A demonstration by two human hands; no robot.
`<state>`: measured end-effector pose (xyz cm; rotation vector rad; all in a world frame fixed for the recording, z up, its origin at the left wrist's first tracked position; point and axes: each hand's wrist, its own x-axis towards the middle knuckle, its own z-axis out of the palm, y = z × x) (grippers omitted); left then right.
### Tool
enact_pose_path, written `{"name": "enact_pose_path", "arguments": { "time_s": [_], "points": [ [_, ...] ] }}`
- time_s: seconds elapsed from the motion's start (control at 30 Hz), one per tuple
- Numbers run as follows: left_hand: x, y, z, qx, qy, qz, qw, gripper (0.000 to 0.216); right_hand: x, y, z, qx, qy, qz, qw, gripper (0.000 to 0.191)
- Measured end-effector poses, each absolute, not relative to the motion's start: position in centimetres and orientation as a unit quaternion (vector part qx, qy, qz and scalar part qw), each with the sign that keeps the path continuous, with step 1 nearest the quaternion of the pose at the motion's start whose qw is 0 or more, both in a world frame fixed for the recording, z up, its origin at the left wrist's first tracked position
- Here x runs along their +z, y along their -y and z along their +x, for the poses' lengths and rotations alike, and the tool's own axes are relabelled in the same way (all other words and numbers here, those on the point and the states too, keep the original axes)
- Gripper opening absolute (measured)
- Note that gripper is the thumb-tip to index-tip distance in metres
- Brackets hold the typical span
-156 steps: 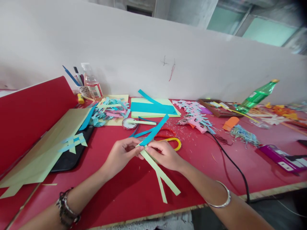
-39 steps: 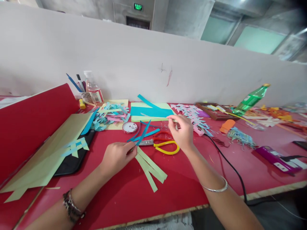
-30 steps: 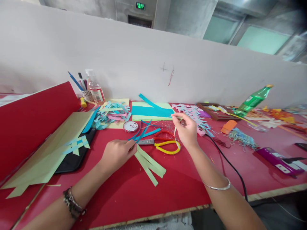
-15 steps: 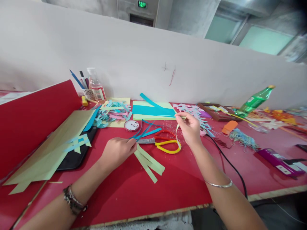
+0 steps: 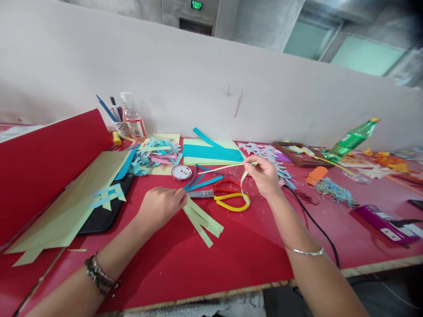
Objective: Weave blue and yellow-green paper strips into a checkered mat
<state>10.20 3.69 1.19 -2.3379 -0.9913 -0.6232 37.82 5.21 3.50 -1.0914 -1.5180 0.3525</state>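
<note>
While the left hand [image 5: 160,207] pinches a bunch of green and blue paper strips [image 5: 200,213] on the table [image 5: 251,255], the right hand [image 5: 264,176] grips one thin green strip [image 5: 224,167].

Green strips [image 5: 202,219] – ends hidden, btl label [image 5: 136,127] illegible

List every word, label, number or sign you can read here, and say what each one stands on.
Nothing here is legible.
Green lit sign: characters too blurred to read.
Clear bottle, label: too small to read.
Green bottle, label: too small to read.
Purple device, white label: unreadable.
No print on the paper strips in the left hand or the thin strip in the right hand.
</note>
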Motion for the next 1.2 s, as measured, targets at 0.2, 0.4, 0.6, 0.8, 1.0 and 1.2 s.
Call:
{"name": "enact_pose_path", "arguments": {
  "time_s": [0.2,0.4,0.6,0.8,1.0,1.2],
  "points": [
    [1.22,-3.70,10.17,-0.230,0.372,-0.865,0.246,0.030,3.14,-5.50,38.36,0.163,0.640,-0.475,0.582,0.009],
    [1.27,-3.65,10.17,-0.219,0.386,-0.865,0.235,0.031,3.29,-5.29,38.15,0.138,0.666,-0.486,0.548,0.010],
    [1.48,-3.63,10.21,-0.202,0.394,-0.863,0.241,0.031,3.48,-5.23,38.33,0.134,0.664,-0.491,0.547,0.009],
    [1.64,-3.59,10.17,-0.200,0.394,-0.863,0.245,0.032,3.55,-5.23,38.56,0.143,0.661,-0.485,0.555,0.006],
    [1.62,-3.52,10.15,-0.181,0.410,-0.863,0.232,0.033,3.15,-5.49,38.88,0.165,0.642,-0.486,0.570,0.008],
    [1.81,-3.55,10.21,-0.173,0.400,-0.878,0.198,0.034,2.65,-6.00,38.50,0.233,0.598,-0.444,0.626,0.010]
  ]
}}
